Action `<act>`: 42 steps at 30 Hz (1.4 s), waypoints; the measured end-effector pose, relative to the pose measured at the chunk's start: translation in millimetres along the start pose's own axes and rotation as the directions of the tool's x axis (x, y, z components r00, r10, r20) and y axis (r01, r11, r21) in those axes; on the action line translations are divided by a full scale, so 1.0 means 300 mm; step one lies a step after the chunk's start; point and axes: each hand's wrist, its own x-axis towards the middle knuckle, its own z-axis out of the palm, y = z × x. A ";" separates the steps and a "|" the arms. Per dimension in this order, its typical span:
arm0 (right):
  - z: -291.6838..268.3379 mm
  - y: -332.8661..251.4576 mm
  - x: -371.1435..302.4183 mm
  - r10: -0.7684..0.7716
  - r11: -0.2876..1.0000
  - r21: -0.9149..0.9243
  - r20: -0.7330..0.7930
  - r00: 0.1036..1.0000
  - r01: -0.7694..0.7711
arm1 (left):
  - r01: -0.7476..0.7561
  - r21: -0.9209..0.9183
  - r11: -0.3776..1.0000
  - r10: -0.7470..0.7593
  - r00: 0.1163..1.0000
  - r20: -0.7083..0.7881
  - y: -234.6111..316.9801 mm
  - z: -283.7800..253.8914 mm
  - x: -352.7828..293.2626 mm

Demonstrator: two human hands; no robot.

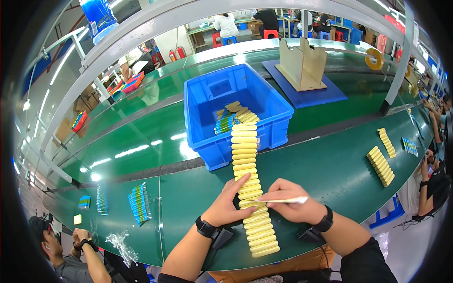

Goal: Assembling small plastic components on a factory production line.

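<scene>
A long row of yellow, round-ended cylinders (245, 153), packed side by side, runs from the blue bin's near rim down across the green bench towards me. My left hand (225, 202) lies against the row's left side, its forefinger and thumb spread apart and touching the cylinders. Pinched in my right hand (295, 203) is a thin pale stick (284, 200) with a white end. Its tip meets the cylinders just beside my left thumb. What the stick is exactly, I cannot make out. Both wrists wear black bands.
The blue bin (238, 137) holds loose yellow and blue-green pieces. Behind it stands a beige stand (302, 66) on a blue mat. Blue-green strips (139, 203) and clear plastic (122, 247) lie left; yellow rows (380, 166) lie right. Co-workers sit at both sides. A metal frame spans overhead.
</scene>
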 end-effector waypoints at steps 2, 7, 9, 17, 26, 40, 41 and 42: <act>0.039 0.000 0.013 -0.050 0.990 -0.132 0.033 0.998 0.054 | -0.022 0.002 1.000 0.022 1.000 -0.016 0.003 0.002 0.003; 0.077 0.002 0.046 -0.149 0.928 -0.321 0.136 0.979 0.186 | -0.049 0.073 0.996 0.052 0.998 -0.037 -0.010 -0.017 -0.025; 0.066 0.009 0.042 -0.158 0.906 -0.379 0.106 0.982 0.187 | -0.063 0.067 0.996 0.066 0.997 -0.049 -0.036 -0.003 -0.021; -0.035 -0.024 0.002 0.029 0.934 -0.348 -0.144 0.989 -0.078 | 0.074 -0.176 0.982 -0.079 0.997 -0.022 -0.034 0.011 -0.032; -0.032 -0.073 -0.030 0.271 0.880 0.414 -0.041 0.962 -0.231 | -0.258 -0.118 0.959 0.261 0.965 0.010 0.124 -0.003 -0.051; 0.012 -0.152 -0.098 0.183 0.703 0.325 0.778 0.602 -0.633 | 0.023 -0.810 0.586 -0.036 0.999 0.002 0.171 0.025 -0.020; 0.010 -0.155 -0.096 0.204 0.694 0.283 0.804 0.558 -0.662 | 0.056 -0.742 0.668 -0.055 0.998 0.025 0.163 0.021 -0.021; 0.005 -0.159 -0.089 0.223 0.688 0.238 0.829 0.512 -0.685 | 0.083 -0.664 0.743 -0.073 0.996 0.044 0.160 0.014 -0.020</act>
